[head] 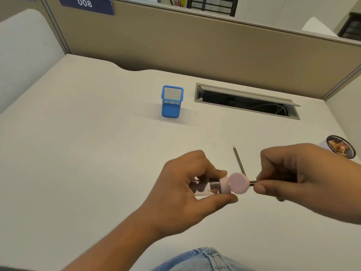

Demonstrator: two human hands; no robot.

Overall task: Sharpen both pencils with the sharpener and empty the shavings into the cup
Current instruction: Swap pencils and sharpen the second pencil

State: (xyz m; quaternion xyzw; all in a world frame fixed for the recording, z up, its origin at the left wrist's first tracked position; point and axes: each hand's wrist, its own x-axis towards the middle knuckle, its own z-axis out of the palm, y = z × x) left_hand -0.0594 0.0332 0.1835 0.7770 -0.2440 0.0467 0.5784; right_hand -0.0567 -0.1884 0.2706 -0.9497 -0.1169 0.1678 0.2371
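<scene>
Head view: the left hand [183,184] holds the sharpener [224,185] on its side just above the desk [97,153] — its grip is closed round the clear barrel, thumb above and fingers below; the pink flip lid [239,182] hangs open on the end facing right. The right hand [293,173] pinches one pencil [253,182] between thumb and fingertips; its long axis runs left to right, roughly in line with the barrel, and its near end is hidden behind the lid, so whether it sits in the sharpener's hole I cannot tell. The second pencil [239,161] lies loose on the desk just beyond the lid, pointed end away from the person — nearer the right hand. Something dark shows inside the barrel, likely shavings. A dark-rimmed cup [340,147] at the right edge holds brownish bits; a blue mesh pen holder [172,106] stands well apart and looks empty.
</scene>
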